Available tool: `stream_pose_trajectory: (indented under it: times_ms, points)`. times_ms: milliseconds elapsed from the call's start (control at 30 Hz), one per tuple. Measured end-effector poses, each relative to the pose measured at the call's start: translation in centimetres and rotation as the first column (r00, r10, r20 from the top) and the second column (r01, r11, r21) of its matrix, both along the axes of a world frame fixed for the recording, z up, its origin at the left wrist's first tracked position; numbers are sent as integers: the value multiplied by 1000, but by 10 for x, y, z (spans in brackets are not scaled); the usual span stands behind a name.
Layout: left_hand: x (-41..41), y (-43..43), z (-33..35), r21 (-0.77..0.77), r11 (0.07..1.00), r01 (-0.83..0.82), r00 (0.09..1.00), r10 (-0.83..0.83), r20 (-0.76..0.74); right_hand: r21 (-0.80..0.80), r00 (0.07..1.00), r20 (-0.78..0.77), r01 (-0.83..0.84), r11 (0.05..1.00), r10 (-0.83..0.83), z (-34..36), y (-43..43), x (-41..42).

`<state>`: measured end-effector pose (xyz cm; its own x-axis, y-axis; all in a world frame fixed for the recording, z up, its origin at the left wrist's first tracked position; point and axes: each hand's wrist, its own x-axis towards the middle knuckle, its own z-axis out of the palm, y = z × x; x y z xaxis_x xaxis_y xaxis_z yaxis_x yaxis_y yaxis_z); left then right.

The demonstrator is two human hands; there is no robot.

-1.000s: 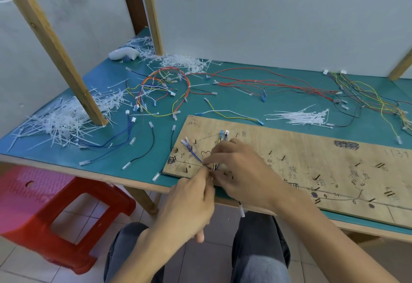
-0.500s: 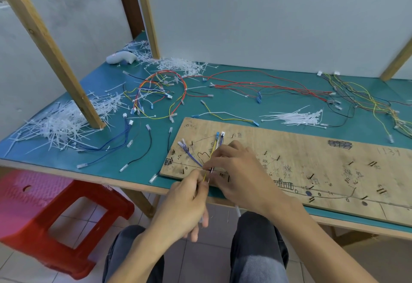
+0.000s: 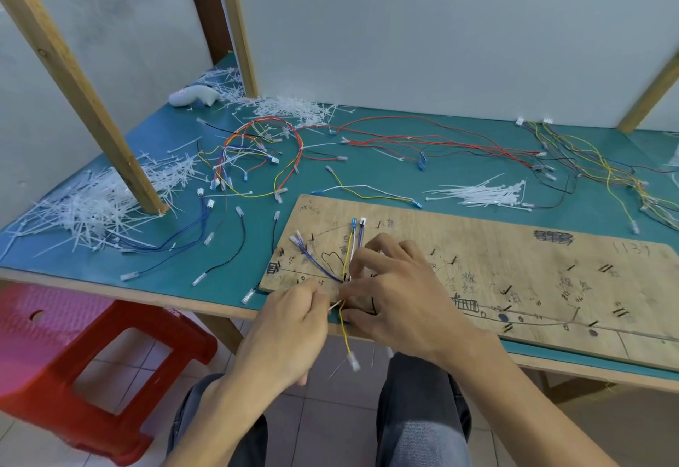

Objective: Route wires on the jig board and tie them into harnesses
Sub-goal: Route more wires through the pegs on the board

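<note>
Head view: at the board's (image 3: 514, 246) near left corner, the wire bundle (image 3: 347, 260) is pinched by the right hand (image 3: 400, 297) and a white tie tail (image 3: 333, 306) by the left hand (image 3: 290, 327). A yellow wire (image 3: 344, 334) has now been dropped over the near edge, so tightening is judged underway.

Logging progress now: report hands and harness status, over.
Left hand pinches white tie tail. Right hand holds wire bundle on jig board. Yellow wire dangles off the near edge; nothing blocking.
</note>
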<state>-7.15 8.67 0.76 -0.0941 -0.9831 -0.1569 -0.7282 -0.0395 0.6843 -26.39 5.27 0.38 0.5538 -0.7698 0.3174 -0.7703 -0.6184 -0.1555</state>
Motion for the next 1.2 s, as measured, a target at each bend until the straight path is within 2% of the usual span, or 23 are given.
stream_pose_trajectory:
  times_ms: [100, 233, 433, 500, 633, 767, 967, 1100, 1200]
  points:
    - [2, 1, -1, -126, 992, -15, 988, 33, 148, -96, 999, 33, -22, 995, 25, -5, 2, -1]
    - [3, 4, -2, -284, 959, -19, 958, 99, 269, -198, 999, 39, -21, 980, 29, -12, 8, 1]
    - [0, 6, 0, -430, 903, 3, 898, 187, 398, -136, 998, -62, -11, 991, 2, -8, 11, 4]
    - [-3, 7, 0, -446, 894, 46, 858, 193, 475, -119, 994, -111, -13, 993, 0, -10, 12, 5]
    - [-8, 7, -4, -438, 897, 69, 787, 220, 576, -129, 993, -115, -13, 992, -2, -11, 12, 2]
    - [-12, 6, -13, -493, 867, 72, 817, 232, 528, -107, 995, -104, -6, 994, -5, -12, 13, 2]
    - [-7, -1, -23, -669, 728, 149, 941, 103, 321, -89, 995, -94, 15, 996, -23, -12, 13, 6]
    - [-3, -8, -23, -644, 756, 115, 971, 52, 234, -95, 1000, 21, 3, 995, -1, -19, 17, 4]
    - [2, -11, -25, -623, 768, 148, 972, 3, 235, -78, 998, 57, -26, 997, 31, -18, 15, 1]
